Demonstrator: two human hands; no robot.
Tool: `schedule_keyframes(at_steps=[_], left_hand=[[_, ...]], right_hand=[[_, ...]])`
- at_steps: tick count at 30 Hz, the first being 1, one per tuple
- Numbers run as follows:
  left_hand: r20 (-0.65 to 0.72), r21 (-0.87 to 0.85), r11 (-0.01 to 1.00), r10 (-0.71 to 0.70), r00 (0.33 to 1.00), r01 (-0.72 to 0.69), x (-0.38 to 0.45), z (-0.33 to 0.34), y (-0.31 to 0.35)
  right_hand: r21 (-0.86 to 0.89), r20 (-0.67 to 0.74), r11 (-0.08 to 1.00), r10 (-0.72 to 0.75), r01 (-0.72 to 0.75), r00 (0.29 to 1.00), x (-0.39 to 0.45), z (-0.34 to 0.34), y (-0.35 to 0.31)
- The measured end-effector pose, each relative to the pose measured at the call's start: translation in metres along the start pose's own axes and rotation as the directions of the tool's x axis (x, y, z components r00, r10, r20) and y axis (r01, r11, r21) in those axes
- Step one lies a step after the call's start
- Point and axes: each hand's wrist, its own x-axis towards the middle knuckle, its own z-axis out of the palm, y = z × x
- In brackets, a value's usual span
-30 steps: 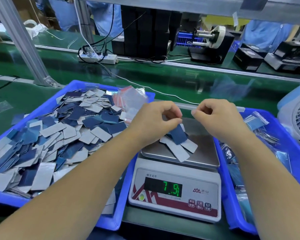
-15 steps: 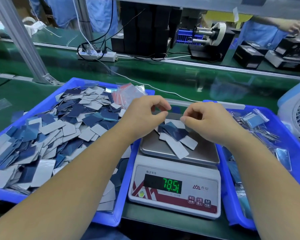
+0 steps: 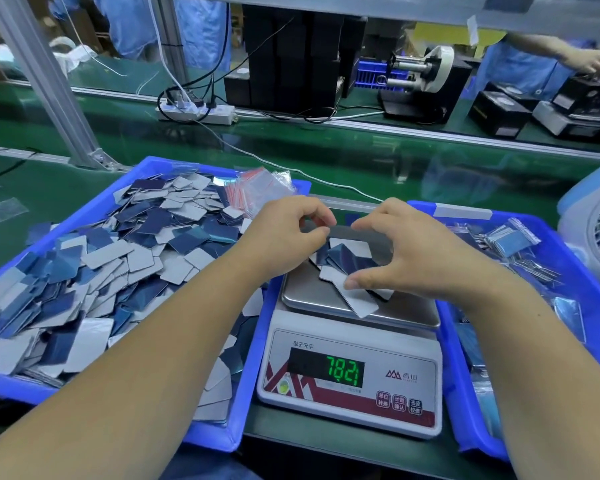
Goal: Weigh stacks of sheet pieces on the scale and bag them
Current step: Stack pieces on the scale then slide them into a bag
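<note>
Now the pieces [image 3: 347, 263] lie fanned loosely on the scale [image 3: 352, 362] pan, blue faces and grey backs mixed, and our hands have changed around them. A second ago both hands were balled up above the pan; now they have dropped closer to the pile and begun to spread. Our right hand [image 3: 413, 251] has its fingers curved wide over the far side of the pile, and its thumb looks to rest on a grey piece at the near edge, so this grip is spread, pinching nothing. Our left hand [image 3: 284, 233] hangs at the pile's left edge with thumb and forefinger brought near each other; whether they nip a piece we cannot tell.

The readout has gone from one partly lit figure to a four-digit number that shifted again in the last half second, so we judge the weight not yet settled while a hand touches the pile. That suggests weighing is ending and gathering is about to start: squaring the pieces into a stack for a bag.

Left of the scale sits the supply tray [image 3: 174, 166], heaped with loose pieces, with empty bags [image 3: 260, 188] at its far corner. Right of it, the second tray [image 3: 465, 213] holds filled bags [image 3: 510, 239]. All stand on the green worktop [image 3: 361, 154].
</note>
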Motion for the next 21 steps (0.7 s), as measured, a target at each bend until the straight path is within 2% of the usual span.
schedule_keyframes(at_steps=[5, 10, 16, 21], left_hand=[[0.03, 0.001, 0.999, 0.032, 0.999, -0.032, -0.001, -0.006, 0.001], [0.187, 0.103, 0.986, 0.11, 0.976, -0.131, -0.004, -0.013, 0.002], [0.435, 0.268, 0.949, 0.038, 0.9, -0.169, -0.008, -0.016, 0.007], [0.496, 0.311, 0.929, 0.021, 0.868, -0.2, -0.007, -0.012, 0.007]], right_hand=[[-0.045, 0.086, 0.999, 0.005, -0.001, 0.996, -0.004, -0.004, -0.009], [-0.073, 0.149, 0.997, -0.008, 0.019, 0.989, -0.007, -0.003, -0.012], [-0.116, 0.21, 0.992, -0.03, 0.055, 0.977, -0.01, -0.001, -0.011], [-0.115, 0.235, 0.992, -0.03, 0.059, 0.971, -0.006, 0.002, -0.006]])
